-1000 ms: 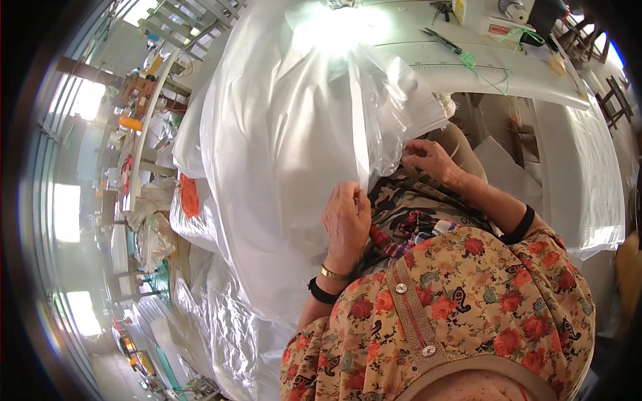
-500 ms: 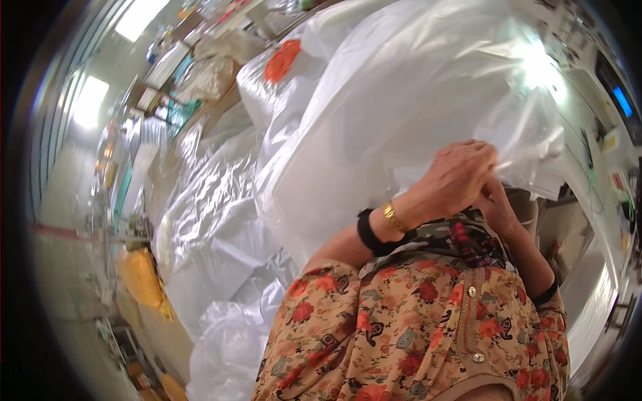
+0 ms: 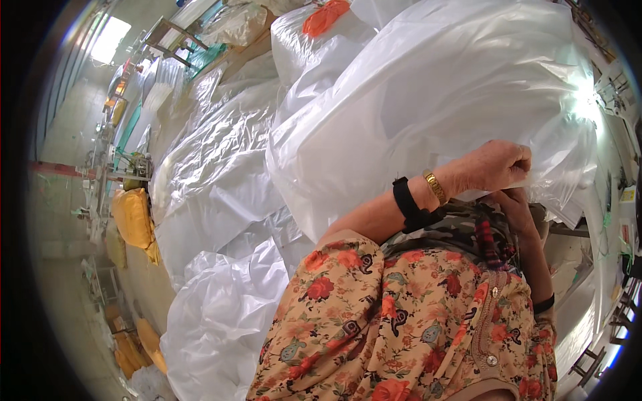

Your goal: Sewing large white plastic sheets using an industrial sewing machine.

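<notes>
A big, puffed-out bag of translucent white plastic [image 3: 428, 100] fills the upper middle and right, its folds gathering toward the right. My left hand [image 3: 500, 164], with a gold watch and a black band on the wrist, is curled closed at the bag's near edge. Just below it is my right hand [image 3: 516, 204], its fingers closed at the same edge and partly hidden behind the left. Both appear to pinch the plastic; the exact grip is covered by the left hand.
Crumpled white plastic [image 3: 221, 294] and shiny clear sheeting [image 3: 227, 154] lie to the left. An orange piece [image 3: 326, 18] rests on a wrapped bundle at the top. A yellow bag [image 3: 134, 217] stands at far left, near a stool [image 3: 170, 40] higher up.
The whole view has shifted, with the orange piece now higher and farther right. Both hands appear farther right in the picture, still close together at the plastic's edge.
</notes>
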{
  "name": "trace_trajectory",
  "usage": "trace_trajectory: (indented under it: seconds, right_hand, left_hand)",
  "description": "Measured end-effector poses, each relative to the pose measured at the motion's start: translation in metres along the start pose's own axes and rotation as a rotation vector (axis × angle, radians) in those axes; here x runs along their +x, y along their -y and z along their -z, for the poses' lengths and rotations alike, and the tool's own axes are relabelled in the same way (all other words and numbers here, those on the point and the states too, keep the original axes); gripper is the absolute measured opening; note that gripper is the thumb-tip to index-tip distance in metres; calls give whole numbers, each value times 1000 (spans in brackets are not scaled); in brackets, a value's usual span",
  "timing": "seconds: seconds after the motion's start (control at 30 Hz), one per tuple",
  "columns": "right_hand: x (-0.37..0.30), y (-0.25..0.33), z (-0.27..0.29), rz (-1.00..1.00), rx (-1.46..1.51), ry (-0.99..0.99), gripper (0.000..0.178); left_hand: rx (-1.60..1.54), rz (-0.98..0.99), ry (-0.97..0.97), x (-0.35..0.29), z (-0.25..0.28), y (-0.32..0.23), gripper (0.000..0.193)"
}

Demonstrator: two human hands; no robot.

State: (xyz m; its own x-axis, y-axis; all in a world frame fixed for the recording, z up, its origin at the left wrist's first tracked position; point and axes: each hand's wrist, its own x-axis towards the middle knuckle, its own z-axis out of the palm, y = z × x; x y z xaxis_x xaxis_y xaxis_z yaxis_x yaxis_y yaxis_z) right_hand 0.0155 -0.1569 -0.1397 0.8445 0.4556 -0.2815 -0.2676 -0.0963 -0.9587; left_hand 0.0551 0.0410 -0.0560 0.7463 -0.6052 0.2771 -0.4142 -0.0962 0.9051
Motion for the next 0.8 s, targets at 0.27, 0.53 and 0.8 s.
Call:
trace_trajectory:
  seconds: [0.27, 0.53, 0.8]
  right_hand:
    - [-54, 31, -42, -70, -523, -72, 28]
    - [-63, 90, -51, -14, -1061, 99, 21]
    - [-66, 27, 36, 411, -510, -1376, 41]
  left_hand:
    - [187, -287, -356, -5, -40, -4, 30]
    - [400, 34, 16, -17, -22, -11, 23]
    - [-244, 294, 48, -17, -12, -25, 17]
